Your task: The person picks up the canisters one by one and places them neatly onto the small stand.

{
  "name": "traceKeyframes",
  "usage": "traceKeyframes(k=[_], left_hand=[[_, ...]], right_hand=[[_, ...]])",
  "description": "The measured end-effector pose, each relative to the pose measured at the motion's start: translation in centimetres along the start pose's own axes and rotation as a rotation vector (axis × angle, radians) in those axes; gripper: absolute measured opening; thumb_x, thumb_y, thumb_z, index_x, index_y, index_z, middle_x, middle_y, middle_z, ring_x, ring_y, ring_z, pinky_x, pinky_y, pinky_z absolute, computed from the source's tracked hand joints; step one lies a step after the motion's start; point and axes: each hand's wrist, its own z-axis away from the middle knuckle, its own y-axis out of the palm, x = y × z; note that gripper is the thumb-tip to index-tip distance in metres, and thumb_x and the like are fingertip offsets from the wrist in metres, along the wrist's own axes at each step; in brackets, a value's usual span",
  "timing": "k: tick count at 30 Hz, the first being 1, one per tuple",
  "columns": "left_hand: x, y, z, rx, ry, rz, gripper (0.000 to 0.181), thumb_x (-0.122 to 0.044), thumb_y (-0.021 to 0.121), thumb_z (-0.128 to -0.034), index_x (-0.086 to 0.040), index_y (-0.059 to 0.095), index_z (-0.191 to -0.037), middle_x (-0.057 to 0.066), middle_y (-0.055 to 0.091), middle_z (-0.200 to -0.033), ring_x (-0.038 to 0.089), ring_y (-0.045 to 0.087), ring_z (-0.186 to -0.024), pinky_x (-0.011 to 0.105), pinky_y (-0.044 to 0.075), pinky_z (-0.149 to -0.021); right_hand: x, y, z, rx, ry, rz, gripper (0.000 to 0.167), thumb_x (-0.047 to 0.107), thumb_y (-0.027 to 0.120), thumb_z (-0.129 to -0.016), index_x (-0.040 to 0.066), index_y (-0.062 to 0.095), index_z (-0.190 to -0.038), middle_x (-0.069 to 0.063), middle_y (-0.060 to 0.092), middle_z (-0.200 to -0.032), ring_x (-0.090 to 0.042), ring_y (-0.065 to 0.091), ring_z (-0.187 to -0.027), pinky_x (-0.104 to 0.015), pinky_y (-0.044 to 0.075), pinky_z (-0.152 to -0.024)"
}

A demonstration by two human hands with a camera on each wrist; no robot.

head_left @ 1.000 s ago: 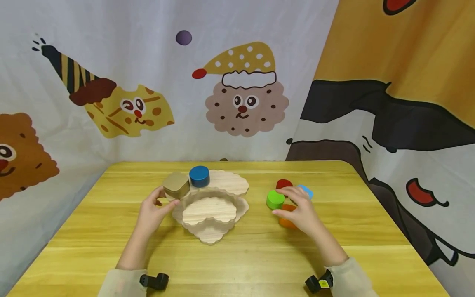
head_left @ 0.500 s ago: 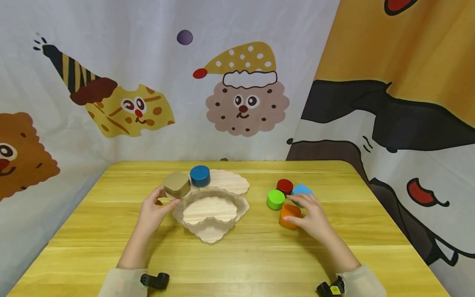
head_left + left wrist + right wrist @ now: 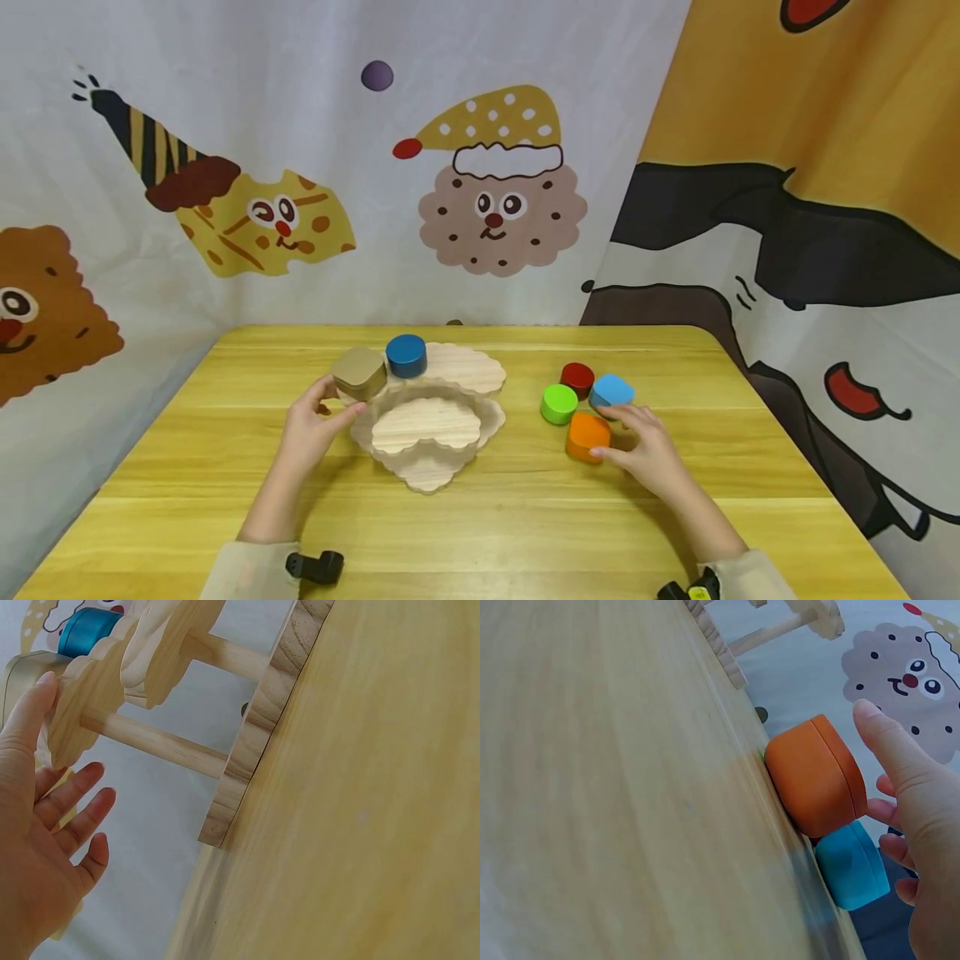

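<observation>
A wooden stand (image 3: 425, 423) with scalloped cloud-shaped shelves on round dowels stands left of centre. At its left end sits a gold tin (image 3: 359, 372), with my left hand (image 3: 309, 418) holding it between thumb and index finger. My left thumb (image 3: 30, 712) lies along the tin and reaches the shelf edge; the index fingertip is hidden. A dark blue round tin (image 3: 407, 356) stands just right of the gold one. To the right, my right hand (image 3: 651, 450) hovers beside an orange rounded-square tin (image 3: 588, 437), its thumb and fingers spread. In the right wrist view a gap separates the thumb from the orange tin (image 3: 815, 776).
A green round tin (image 3: 559, 404), a dark red round tin (image 3: 577, 380) and a light blue rounded tin (image 3: 612, 391) stand close together behind the orange one. The wooden table (image 3: 480, 533) ends at a printed cloth backdrop (image 3: 315, 100).
My right hand has moved right and towards me, from beside the green tin to beside the orange tin, uncovering the red and light blue tins. The left hand keeps its hold.
</observation>
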Motion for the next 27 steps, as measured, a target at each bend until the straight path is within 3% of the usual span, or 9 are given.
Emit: traceKeyframes(k=[3,9,15,22,27], left_hand=[[-0.06,0.06,-0.03,0.001,-0.003,-0.001,0.04,-0.004,0.074,-0.0822,0.008,0.058,-0.117,0.02,0.059,-0.099,0.034,0.049,-0.093,0.04,0.038,-0.077],[0.05,0.17,-0.11,-0.002,-0.004,-0.007,0.042,-0.004,0.075,-0.0814,0.007,0.058,-0.118,0.017,0.06,-0.1,0.015,0.048,-0.089,0.04,0.038,-0.076],[0.25,0.17,-0.17,-0.001,0.008,0.003,0.042,-0.003,0.075,-0.0813,0.007,0.058,-0.118,0.018,0.059,-0.1,0.031,0.05,-0.092,0.039,0.038,-0.076],[0.0,0.01,-0.1,0.003,-0.005,-0.014,0.042,-0.004,0.074,-0.0819,0.008,0.058,-0.118,0.017,0.06,-0.099,0.012,0.048,-0.088,0.039,0.038,-0.076],[-0.03,-0.03,-0.1,0.0,-0.004,-0.017,0.042,-0.003,0.074,-0.082,0.009,0.058,-0.119,0.019,0.06,-0.099,0.019,0.05,-0.09,0.04,0.038,-0.076]], right_hand=[[-0.37,0.11,0.14,0.014,0.021,0.012,0.064,0.026,0.087,-0.068,0.005,0.063,-0.123,-0.011,0.061,-0.122,-0.025,0.052,-0.097,-0.045,0.043,-0.076],[-0.8,0.27,0.37,0.051,0.064,0.019,0.067,0.031,0.086,-0.069,0.003,0.061,-0.125,-0.012,0.062,-0.12,-0.027,0.054,-0.097,-0.047,0.046,-0.078],[-0.91,0.48,0.56,0.078,0.098,0.012,0.068,0.036,0.084,-0.071,0.003,0.061,-0.126,-0.014,0.061,-0.121,-0.03,0.054,-0.103,-0.05,0.046,-0.082],[-0.83,0.64,0.61,0.071,0.117,-0.03,0.067,0.036,0.084,-0.071,0.003,0.061,-0.125,-0.013,0.061,-0.122,-0.028,0.053,-0.105,-0.05,0.046,-0.083],[-0.84,0.83,0.64,0.054,0.119,-0.033,0.065,0.035,0.085,-0.07,0.004,0.062,-0.122,-0.011,0.062,-0.12,-0.024,0.053,-0.101,-0.046,0.047,-0.081]])
